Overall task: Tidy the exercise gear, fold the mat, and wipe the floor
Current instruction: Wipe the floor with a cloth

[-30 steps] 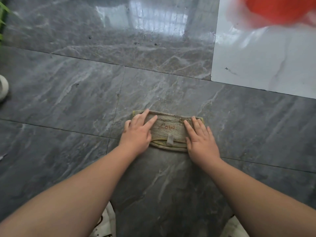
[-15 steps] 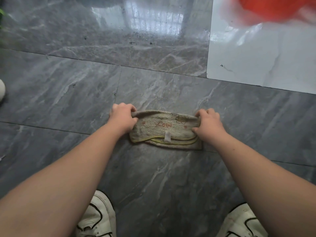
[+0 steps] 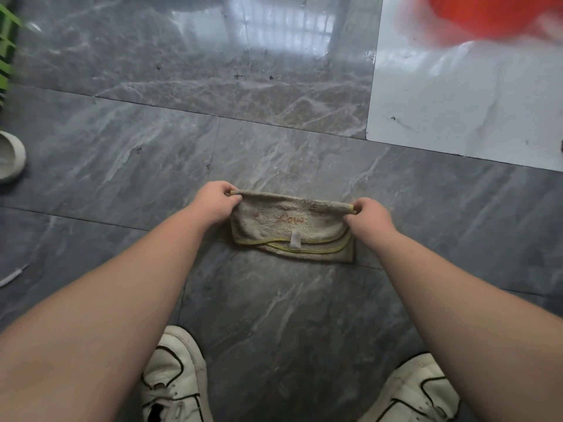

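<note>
— How are the hands placed?
— Both arms reach down: the left hand (image 3: 214, 204) and right hand (image 3: 367, 216) each pinch a far corner of the cloth (image 3: 292, 229) on the dark floor (image 3: 122, 166)

— And the cloth?
— Folded, grey-beige, yellow-edged, with red lettering and a white tag; its near edge lies on the tiles

— Around it?
— White sneakers (image 3: 175, 379) below, a pale tile (image 3: 457, 95) and a blurred red shape (image 3: 493, 13) far right, a white dish (image 3: 10, 159) at left

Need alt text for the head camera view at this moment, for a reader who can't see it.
Seen from above, a person's left hand and right hand each pinch a far corner of a folded, worn beige cloth on a grey marble-tile floor. White sneakers show at the bottom edge, and a blurred red object at top right.
</note>
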